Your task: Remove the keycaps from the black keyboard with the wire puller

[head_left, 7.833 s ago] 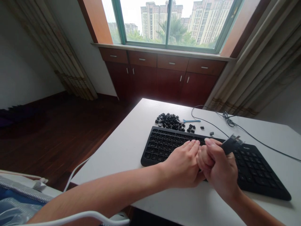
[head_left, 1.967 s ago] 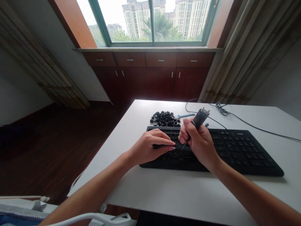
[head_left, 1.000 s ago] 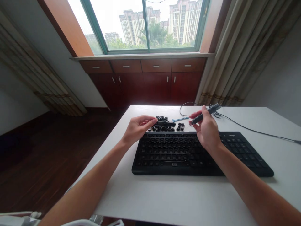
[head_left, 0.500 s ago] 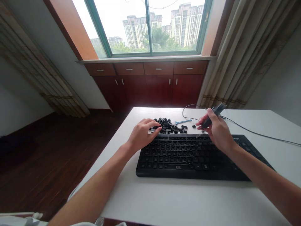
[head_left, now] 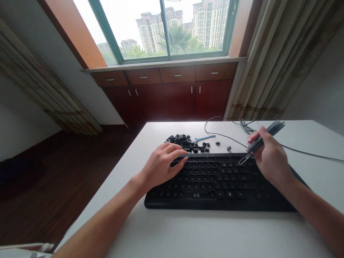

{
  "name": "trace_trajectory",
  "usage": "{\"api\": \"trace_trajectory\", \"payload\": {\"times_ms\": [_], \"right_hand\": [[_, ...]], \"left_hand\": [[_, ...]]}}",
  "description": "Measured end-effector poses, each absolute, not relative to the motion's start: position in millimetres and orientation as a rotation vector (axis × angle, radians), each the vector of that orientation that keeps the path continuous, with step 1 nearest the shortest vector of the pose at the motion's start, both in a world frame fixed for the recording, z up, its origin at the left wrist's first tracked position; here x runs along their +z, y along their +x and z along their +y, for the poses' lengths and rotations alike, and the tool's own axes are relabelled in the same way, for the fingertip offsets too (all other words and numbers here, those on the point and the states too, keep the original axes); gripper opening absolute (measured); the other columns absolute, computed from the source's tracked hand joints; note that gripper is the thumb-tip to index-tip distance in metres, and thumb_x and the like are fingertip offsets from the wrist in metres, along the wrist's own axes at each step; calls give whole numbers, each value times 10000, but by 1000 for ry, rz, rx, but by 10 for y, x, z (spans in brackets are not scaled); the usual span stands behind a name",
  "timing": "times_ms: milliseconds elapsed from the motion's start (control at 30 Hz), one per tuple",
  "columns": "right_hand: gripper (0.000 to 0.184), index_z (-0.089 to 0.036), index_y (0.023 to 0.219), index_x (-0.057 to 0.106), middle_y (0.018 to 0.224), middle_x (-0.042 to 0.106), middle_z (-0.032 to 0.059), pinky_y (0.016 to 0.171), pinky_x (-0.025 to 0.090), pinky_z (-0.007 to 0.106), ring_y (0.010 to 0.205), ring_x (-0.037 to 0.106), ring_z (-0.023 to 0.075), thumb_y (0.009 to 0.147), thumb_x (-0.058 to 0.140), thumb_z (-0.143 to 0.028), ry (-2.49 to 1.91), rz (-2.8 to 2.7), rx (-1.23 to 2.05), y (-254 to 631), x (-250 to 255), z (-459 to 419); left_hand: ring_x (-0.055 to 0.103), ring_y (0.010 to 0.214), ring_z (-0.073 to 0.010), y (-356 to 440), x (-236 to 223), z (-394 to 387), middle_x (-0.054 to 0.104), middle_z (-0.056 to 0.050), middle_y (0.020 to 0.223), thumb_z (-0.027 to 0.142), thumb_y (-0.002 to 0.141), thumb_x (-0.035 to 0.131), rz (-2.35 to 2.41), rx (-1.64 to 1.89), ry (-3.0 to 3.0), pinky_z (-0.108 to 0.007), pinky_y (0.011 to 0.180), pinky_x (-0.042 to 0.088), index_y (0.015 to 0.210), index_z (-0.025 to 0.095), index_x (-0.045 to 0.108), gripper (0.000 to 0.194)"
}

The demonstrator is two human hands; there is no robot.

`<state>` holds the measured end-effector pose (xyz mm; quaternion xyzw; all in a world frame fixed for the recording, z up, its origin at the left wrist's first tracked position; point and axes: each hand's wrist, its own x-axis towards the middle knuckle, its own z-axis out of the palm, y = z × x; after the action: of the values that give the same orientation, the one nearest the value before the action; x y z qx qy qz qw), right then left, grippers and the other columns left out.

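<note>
A black keyboard (head_left: 199,205) lies on the white table. Its left and middle keys are stripped down to bare sockets, while caps still sit on the right part. My left hand (head_left: 165,163) rests at the keyboard's upper left, thumb and fingers apart, holding nothing. In my right hand (head_left: 272,157) is a wire keycap puller (head_left: 264,138) with a dark handle, closed in the fingers. Its wire loop points down left over the upper right keys; whether it touches them I cannot tell. A pile of black keycaps (head_left: 178,139) lies behind the keyboard, partly hidden by my left hand.
Behind the keyboard lie a slim blue tool (head_left: 205,137) and loose keycaps (head_left: 229,148). A thin black cable (head_left: 309,152) curls across the table's back and right. Beyond the table stands a dark red cabinet (head_left: 177,100) under a window.
My right hand has moved right with the keycap puller, its loop now over the keyboard. A loose keycap shows where that hand was. My left hand has come slightly nearer, onto the keyboard.
</note>
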<state>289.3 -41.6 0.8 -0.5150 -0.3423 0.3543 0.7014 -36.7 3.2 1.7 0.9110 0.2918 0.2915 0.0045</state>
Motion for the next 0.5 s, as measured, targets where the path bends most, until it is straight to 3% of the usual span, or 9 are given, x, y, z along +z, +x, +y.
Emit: {"api": "trace_trajectory", "payload": {"times_ms": [167, 300, 500], "right_hand": [[461, -216, 760, 637, 674, 555, -11, 404, 377, 230, 503, 460, 104, 843, 677, -668, -1204, -767, 838, 2753, 7, -492], [493, -220, 813, 635, 635, 548, -28, 379, 366, 225, 450, 457, 98, 837, 648, -712, -1171, -852, 863, 2609, 15, -585], [454, -211, 829, 624, 668, 611, -6, 470, 444, 246, 517, 542, 115, 891, 625, -661, -1147, -1055, 786, 2629, 78, -614]], "left_hand": [[648, 1011, -228, -56, 122, -16, 719, -66, 1112, 328, 1013, 569, 842, 768, 2899, -411, 893, 543, 1160, 212, 681, 218], [642, 1073, -259, 231, 155, -111, 693, -94, 1212, 455, 1027, 530, 728, 608, 2936, -443, 937, 534, 1269, 191, 633, 373], [498, 1343, -430, 202, 174, -241, 477, -193, 1539, 815, 816, 577, 693, 372, 2992, -609, 1088, 434, 1489, 169, 476, 938]]}}
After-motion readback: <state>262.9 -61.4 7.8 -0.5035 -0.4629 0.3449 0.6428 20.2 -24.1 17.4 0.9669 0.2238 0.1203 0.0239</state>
